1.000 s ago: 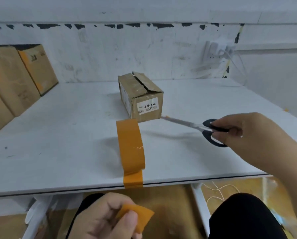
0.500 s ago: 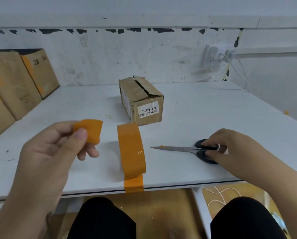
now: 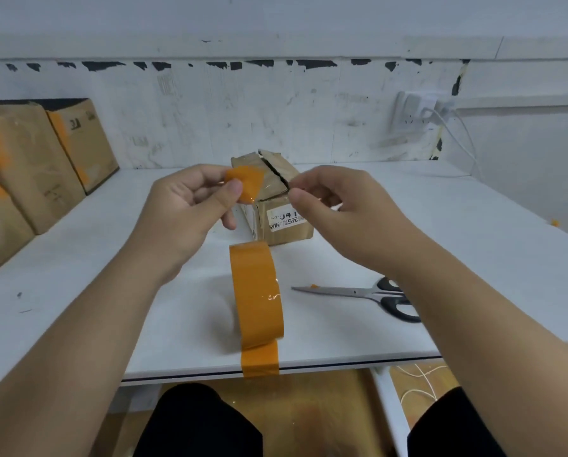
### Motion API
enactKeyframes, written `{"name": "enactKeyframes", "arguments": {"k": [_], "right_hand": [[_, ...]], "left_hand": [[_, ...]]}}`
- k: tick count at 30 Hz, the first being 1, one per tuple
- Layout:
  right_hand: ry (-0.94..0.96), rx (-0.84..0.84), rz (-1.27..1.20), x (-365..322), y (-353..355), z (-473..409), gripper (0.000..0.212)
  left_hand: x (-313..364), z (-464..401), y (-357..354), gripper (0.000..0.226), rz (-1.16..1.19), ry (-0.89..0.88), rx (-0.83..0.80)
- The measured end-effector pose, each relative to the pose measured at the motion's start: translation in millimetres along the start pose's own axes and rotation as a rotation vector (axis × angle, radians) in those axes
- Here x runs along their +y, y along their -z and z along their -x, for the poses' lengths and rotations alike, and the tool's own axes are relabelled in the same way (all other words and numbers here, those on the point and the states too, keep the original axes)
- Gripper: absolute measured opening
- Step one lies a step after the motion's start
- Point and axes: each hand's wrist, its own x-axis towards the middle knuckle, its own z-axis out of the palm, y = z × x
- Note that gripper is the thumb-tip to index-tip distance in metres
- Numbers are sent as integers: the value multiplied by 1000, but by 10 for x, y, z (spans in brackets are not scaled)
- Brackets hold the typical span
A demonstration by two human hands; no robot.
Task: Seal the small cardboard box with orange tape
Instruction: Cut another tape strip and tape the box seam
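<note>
The small cardboard box (image 3: 287,225) stands on the white table (image 3: 440,232), its top flaps split apart along a dark seam. Just in front of the box top, my left hand (image 3: 183,206) pinches a short cut piece of orange tape (image 3: 245,189) between thumb and fingers. My right hand (image 3: 335,201) is beside it at the box's top right edge, thumb and forefinger pinched together with nothing visible between them. The orange tape roll (image 3: 256,291) stands on edge nearer to me, its loose end stuck over the table's front edge.
Black-handled scissors (image 3: 374,296) lie on the table to the right of the roll, partly under my right forearm. Larger cardboard boxes (image 3: 28,166) with orange tape lean at the far left. A socket with white cables (image 3: 414,117) hangs on the back wall.
My right hand let go of the scissors, which now lie on the table, and rose to the box top. My left hand carried the tape piece up and forward to the box.
</note>
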Motion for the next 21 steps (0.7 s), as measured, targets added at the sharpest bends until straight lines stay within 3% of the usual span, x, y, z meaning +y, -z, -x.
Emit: {"name": "enactKeyframes", "arguments": {"k": [3,13,18,21], "right_hand": [[14,-14,-8,33,-158,-187,27],[50,96,-79,249,-463,-269,12],[88,169,-80,329,-580,-182,12],[136,209,-9,377,-604,-142,9]], "left_hand": [[-120,-126,-11,12,6,5,-58],[-455,-86,-123,16,34,-3,-46],[-496,-23,-105,33,-53,18,-43],[-513,0,-94,14,-36,14,-66]]}}
